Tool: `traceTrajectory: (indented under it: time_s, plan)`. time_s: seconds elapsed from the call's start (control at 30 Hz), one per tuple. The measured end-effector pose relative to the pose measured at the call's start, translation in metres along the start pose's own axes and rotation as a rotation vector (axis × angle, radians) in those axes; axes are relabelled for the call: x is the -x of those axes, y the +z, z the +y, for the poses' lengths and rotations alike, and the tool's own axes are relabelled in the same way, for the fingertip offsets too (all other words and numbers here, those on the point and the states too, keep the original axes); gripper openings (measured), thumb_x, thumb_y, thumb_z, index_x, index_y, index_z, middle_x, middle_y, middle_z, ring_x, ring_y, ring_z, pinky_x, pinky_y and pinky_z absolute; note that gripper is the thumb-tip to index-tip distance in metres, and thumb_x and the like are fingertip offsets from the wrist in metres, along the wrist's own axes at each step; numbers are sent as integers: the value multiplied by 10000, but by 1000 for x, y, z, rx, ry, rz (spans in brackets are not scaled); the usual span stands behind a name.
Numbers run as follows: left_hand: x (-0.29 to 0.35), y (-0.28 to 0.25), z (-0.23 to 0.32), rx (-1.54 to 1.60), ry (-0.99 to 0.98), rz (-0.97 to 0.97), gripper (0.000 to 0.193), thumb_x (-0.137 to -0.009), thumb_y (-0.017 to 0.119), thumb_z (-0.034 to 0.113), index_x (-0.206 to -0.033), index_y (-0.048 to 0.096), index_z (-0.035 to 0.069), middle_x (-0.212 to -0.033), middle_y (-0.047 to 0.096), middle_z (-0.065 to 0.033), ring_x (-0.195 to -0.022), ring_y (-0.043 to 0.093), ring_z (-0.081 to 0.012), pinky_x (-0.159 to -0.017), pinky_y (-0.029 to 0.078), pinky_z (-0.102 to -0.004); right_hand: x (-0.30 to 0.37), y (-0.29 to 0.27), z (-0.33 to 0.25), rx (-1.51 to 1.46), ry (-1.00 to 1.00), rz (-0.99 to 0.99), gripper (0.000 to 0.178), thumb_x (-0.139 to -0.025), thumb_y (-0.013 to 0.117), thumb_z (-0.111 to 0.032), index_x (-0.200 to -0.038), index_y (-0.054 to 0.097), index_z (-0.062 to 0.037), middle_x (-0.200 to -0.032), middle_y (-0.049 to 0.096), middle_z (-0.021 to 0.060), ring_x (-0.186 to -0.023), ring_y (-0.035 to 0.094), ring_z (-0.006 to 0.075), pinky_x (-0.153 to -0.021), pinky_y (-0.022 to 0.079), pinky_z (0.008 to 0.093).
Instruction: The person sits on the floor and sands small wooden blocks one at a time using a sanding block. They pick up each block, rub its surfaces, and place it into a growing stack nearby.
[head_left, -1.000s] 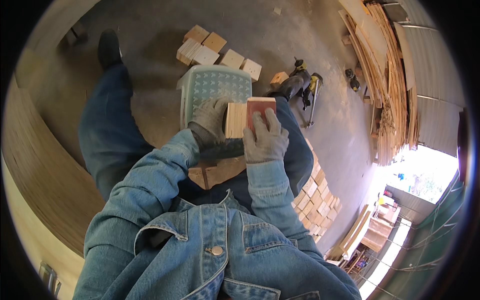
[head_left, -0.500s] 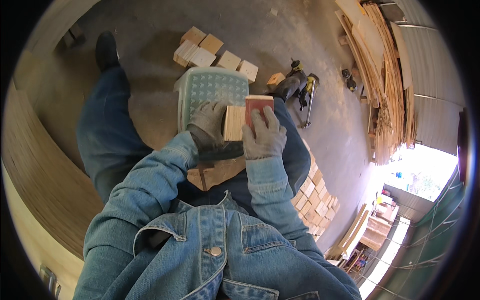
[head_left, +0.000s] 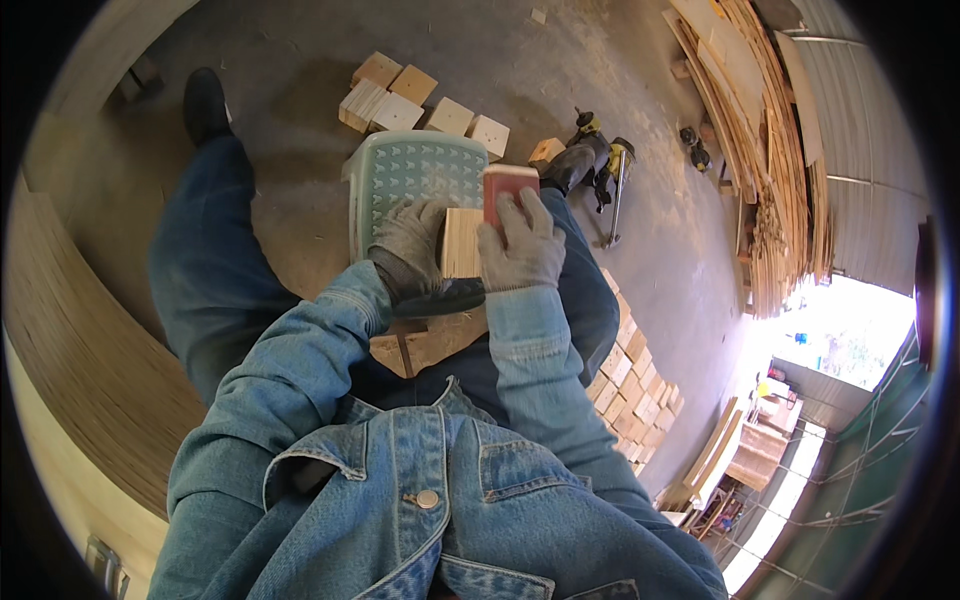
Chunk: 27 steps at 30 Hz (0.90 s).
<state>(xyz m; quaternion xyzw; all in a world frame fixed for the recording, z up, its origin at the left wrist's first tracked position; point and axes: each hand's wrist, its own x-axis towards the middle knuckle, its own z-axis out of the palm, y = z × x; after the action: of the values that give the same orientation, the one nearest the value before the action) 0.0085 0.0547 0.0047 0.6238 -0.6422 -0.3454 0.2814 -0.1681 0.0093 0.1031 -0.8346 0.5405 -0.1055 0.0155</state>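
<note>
A light wooden block (head_left: 461, 244) with layered grain on its side stands on a pale green plastic stool (head_left: 392, 165) between my knees. My left hand (head_left: 408, 245), in a grey glove, grips the block from its left side. In my right hand (head_left: 525, 250), also gloved, is a reddish-brown sanding block (head_left: 509, 182), fingers lying over its face. The sanding block presses along the right side of the wooden block and sticks out past its far end.
Several wooden blocks (head_left: 400, 95) lie on the floor beyond the stool. Cordless drills (head_left: 590, 140) and a hammer (head_left: 616, 210) sit by my right foot. A large batch of blocks (head_left: 635, 385) fills the floor at right; long boards (head_left: 750, 140) are piled against the wall.
My right hand has slid the sanding block a little away from me along the wooden block's side. The left hand keeps its grip on the wooden block.
</note>
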Motion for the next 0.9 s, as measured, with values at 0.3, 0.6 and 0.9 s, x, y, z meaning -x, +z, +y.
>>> traceTrajectory:
  time_s: [0.3, 0.6, 0.9]
  plan:
    - [1, -1, 8, -80, -22, -46, 1070, -598, 930, 479, -1479, 445, 114, -1456, 527, -187, -1412, 481, -381, -1278, 295, -488, 69, -12, 9, -67, -34, 32, 507, -829, 821, -325, -1314, 753, -193, -1496, 570, 108, -1161, 625, 400, -1021, 490, 517]
    - [6, 8, 0, -44, 7, 117, 1032, -612, 923, 510, -1454, 461, 132, -1372, 552, -179, -1338, 519, -409, -1209, 370, -515, 2, 3, -13, -55, -11, 6, 478, -859, 766, -337, -1323, 751, -224, -1478, 600, 99, -1149, 624, 423, -988, 508, 537]
    - [3, 3, 8, -52, -17, 38, 1007, -602, 930, 493, -1434, 484, 141, -1381, 552, -183, -1341, 518, -395, -1193, 388, -516, 60, -14, 10, 8, -45, 23, 488, -850, 783, -345, -1292, 759, -140, -1480, 584, 133, -1116, 641, 407, -992, 502, 520]
